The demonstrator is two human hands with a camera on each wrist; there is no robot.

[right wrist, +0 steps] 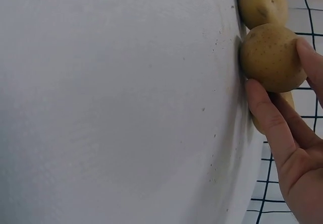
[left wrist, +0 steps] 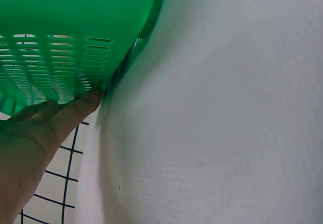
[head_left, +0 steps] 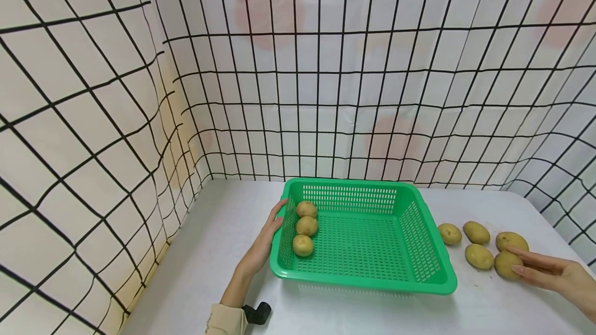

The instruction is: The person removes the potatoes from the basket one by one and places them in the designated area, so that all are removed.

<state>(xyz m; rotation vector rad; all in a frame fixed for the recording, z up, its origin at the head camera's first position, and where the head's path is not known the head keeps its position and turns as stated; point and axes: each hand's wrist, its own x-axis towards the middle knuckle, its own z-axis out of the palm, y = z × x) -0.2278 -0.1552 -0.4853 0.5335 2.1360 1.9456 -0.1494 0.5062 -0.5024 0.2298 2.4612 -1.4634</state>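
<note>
A green plastic basket (head_left: 363, 287) with slotted walls stands on the white table. Three potatoes (head_left: 307, 226) sit in a row along its left inner side. My left hand (head_left: 259, 247) rests against the basket's left side; in the left wrist view its straight fingers touch the slotted outer wall (left wrist: 60, 12). To the right of the basket, my right hand (head_left: 551, 271) pinches a round potato (right wrist: 272, 57) between thumb and fingers, at the near edge of a loose group. Close behind that one lies another potato (head_left: 511, 242).
More potatoes lie between the basket and my right hand, among them one beside the basket wall (head_left: 449, 234), one farther back (head_left: 476, 232) and one nearer (head_left: 479, 256). White walls with a black grid (head_left: 344, 71) enclose the table's back and sides.
</note>
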